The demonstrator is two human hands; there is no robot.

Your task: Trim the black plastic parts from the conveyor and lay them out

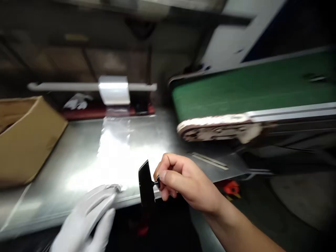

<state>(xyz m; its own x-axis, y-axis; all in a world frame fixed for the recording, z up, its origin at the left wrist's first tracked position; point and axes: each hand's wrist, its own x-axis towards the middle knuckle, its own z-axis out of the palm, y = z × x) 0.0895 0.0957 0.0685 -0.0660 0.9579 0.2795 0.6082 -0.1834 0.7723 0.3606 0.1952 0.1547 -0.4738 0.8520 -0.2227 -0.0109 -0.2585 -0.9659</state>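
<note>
My right hand [181,180] is bare and closed, pinching the short stem of a thin, glossy black panel [146,183] between thumb and fingers. The panel stands on edge, tilted, over the front edge of the metal table [78,154]. To its left, apart from it, my left hand [88,215] wears a white glove. Its fingers stretch toward the table's front edge with the thumb spread away, and they hold nothing that I can make out. A small greyish patch shows at the fingertips, too blurred to name.
Clear plastic film [115,134] runs from a roll [114,90] on a white bar down onto the table. At the left stands a cardboard box [34,147]. A green conveyor belt [249,91] fills the upper right, near two thin pale strips [210,161]. An orange object [231,188] lies lower right.
</note>
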